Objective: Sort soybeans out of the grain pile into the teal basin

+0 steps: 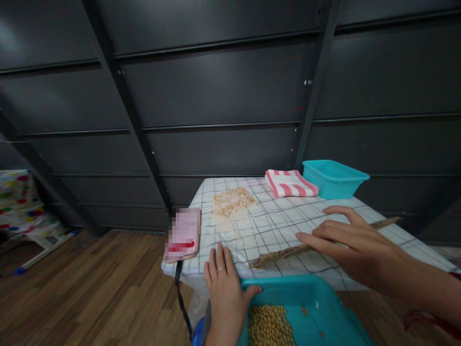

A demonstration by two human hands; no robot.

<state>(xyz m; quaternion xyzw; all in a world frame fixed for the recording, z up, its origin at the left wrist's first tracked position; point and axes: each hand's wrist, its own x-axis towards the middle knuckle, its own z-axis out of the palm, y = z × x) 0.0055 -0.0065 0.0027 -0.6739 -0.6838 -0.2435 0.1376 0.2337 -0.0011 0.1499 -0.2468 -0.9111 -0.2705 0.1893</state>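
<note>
A dark grey panelled wall [223, 96] crossed by slanting metal beams stands behind a small table [288, 216] spread with a white cloth ruled in black squares. The floor [90, 298] is brown wood.

A pink phone [182, 234] lies on the table's left edge with a black cable [182, 298] hanging from it. Its face is blurred, so nothing on it can be read.

At the near edge a teal tub [324, 302] holds a layer of pale yellow beans [270, 327]. A second teal tub [333, 180] stands at the far right corner, its inside out of sight, and a folded pink-and-white striped cloth [290, 183] is just beside it. A loose heap of crumbs [232, 202] lies on the table's far left part.

The left hand [225, 288], with a ring on one finger, lies flat and open on the table edge, its thumb hooked over the near tub's rim. The right hand [345, 240] is open, fingers stretched over a long wooden stick [281, 254] that lies slantwise across the table. I cannot tell whether it touches the stick.
</note>
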